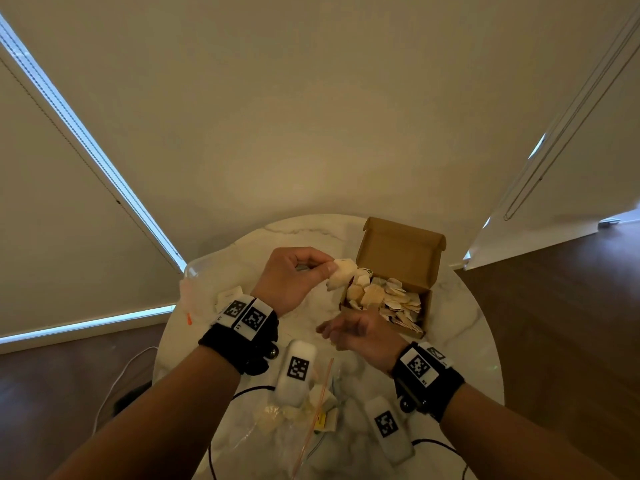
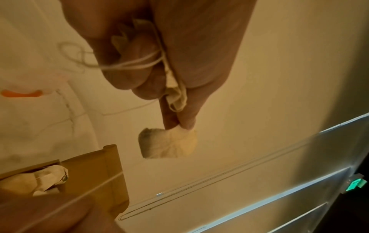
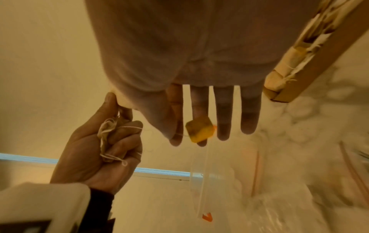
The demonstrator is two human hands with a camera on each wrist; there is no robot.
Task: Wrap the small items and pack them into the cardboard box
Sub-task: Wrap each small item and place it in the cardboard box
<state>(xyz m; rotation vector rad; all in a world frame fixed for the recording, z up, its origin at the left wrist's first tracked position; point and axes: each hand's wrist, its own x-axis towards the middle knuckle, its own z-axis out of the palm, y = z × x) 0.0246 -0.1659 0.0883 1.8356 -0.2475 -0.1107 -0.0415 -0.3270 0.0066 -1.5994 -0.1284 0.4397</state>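
Observation:
My left hand (image 1: 322, 268) pinches a small cream wrapped tea bag (image 1: 343, 273) between thumb and forefinger, just left of the open cardboard box (image 1: 401, 251). In the left wrist view the tea bag (image 2: 167, 145) hangs from the fingertips (image 2: 179, 123), while the curled fingers also hold a crumpled bag and string (image 2: 127, 45). The box (image 2: 95, 170) holds several wrapped bags (image 1: 391, 299). My right hand (image 1: 332, 332) hovers below the box, its fingers (image 3: 223, 118) straight. A small yellow tag (image 3: 199, 130) lies against them; whether it is pinched is unclear.
The round marble table (image 1: 460, 306) carries two white marker blocks (image 1: 297, 368) (image 1: 388, 424) and a clear zip bag (image 1: 287, 431) with loose bags near me. A clear plastic bag with an orange tab (image 1: 189, 318) sits at the left edge. Black cables run off the front.

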